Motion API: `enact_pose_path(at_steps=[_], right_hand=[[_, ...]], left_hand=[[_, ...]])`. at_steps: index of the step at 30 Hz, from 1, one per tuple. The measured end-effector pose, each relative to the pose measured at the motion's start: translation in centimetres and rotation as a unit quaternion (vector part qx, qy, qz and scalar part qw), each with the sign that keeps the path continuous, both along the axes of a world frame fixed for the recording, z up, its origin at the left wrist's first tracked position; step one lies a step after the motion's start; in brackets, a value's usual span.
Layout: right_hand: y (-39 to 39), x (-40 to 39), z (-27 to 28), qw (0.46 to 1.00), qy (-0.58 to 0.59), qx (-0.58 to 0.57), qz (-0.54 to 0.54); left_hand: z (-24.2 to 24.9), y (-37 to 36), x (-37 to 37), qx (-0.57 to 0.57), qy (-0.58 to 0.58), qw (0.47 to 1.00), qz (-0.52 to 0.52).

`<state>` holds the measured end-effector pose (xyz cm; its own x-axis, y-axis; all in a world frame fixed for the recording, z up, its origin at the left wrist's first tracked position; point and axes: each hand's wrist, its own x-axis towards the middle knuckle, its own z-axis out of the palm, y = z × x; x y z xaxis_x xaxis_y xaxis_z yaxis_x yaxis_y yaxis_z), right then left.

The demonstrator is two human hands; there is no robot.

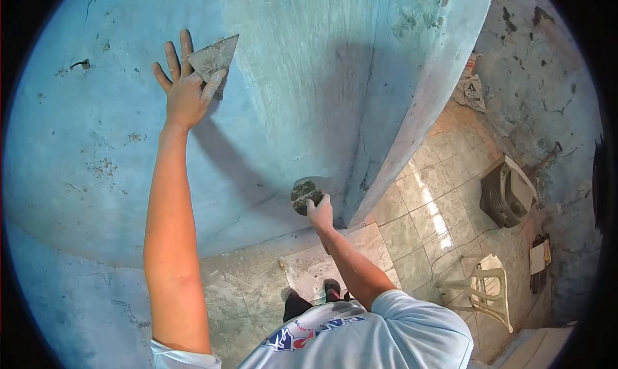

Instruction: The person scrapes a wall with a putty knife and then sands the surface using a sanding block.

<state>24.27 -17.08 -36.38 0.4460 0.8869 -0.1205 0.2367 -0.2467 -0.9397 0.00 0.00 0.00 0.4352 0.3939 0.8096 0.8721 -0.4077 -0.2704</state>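
Observation:
My left hand [188, 99] is raised against the blue wall [129, 156]. Its thumb and forefinger pinch a grey triangular scraper blade [217, 57], while the other fingers stretch out over the wall. Lower and to the right, my right hand [320, 213] is closed around the handle of a round-bladed trowel [306, 196], whose face carries dark, wet-looking material. The trowel is close to the wall; whether it touches cannot be made out. Between and above the hands runs a paler, streaky coated patch [277, 66] of wall.
At the right, the wall ends in a protruding edge [421, 111]. Beyond it, on the tiled floor [412, 208], stand an old boxy television [505, 192] and a tipped plastic chair [486, 288]. A printed sack [471, 92] leans farther back. A pale sheet [309, 272] lies near my feet.

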Motion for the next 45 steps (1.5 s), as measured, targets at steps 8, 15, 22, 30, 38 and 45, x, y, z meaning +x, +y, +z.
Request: enact_pose_path(at_steps=[8,15,22,30,38,45], right_hand=[[-0.1,-1.1,5.6,0.992,0.037,0.123,-0.014],[2.3,-0.3,4.8,1.000,-0.002,0.021,0.002],[0.6,-0.5,-1.6,0.999,-0.007,-0.040,-0.008],[-2.1,-3.0,5.9,0.990,0.079,0.112,-0.009],[0.1,-3.6,6.1,0.993,0.052,0.102,0.017],[0.8,-3.3,0.1,0.997,0.069,0.022,-0.016]], left_hand=[[1.2,0.6,-0.5,0.012,0.008,1.000,0.005],[0.7,0.4,-0.5,-0.003,0.002,1.000,0.004],[0.1,-0.4,0.3,-0.008,-0.002,1.000,0.023],[0.1,0.1,0.1,0.009,-0.011,1.000,0.004],[0.0,-0.1,0.2,0.011,-0.010,1.000,0.009],[0.1,0.1,0.1,0.000,-0.014,1.000,0.007]])
